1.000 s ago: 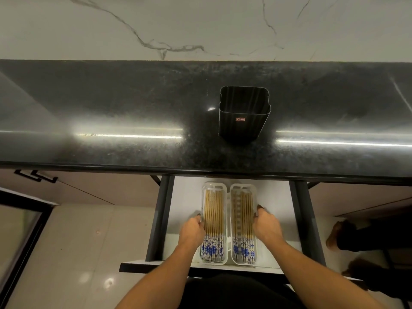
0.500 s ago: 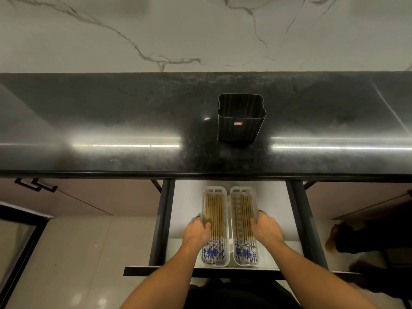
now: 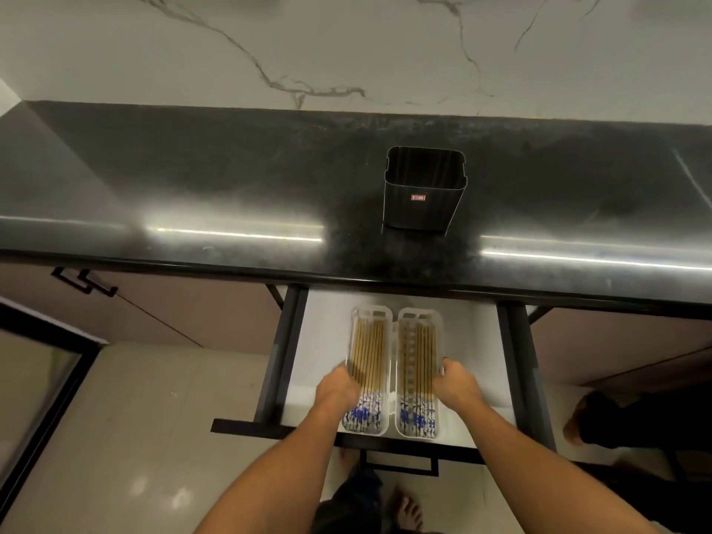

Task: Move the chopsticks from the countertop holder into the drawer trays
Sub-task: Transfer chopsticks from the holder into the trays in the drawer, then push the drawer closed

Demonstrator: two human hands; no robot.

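Two clear plastic trays lie side by side in the open white drawer point(image 3: 474, 341). The left tray point(image 3: 370, 314) and the right tray point(image 3: 419, 317) each hold several wooden chopsticks point(image 3: 369, 352) with blue-and-white patterned ends. My left hand point(image 3: 337, 391) grips the outer left side of the left tray. My right hand point(image 3: 456, 383) grips the outer right side of the right tray. The black square holder point(image 3: 422, 194) stands on the dark countertop point(image 3: 192, 179) above the drawer, and no chopsticks show in it.
The drawer has dark side rails point(image 3: 279, 352) and a black front handle point(image 3: 400, 466). A marble wall point(image 3: 346, 44) backs the counter. Another person's foot point(image 3: 578, 418) stands on the floor at the right. My own foot point(image 3: 406, 508) shows below the drawer.
Both hands stay on the outer sides of the trays. The view has tilted and moved closer, so the counter and drawer sit lower in the frame and the drawer front handle now shows.
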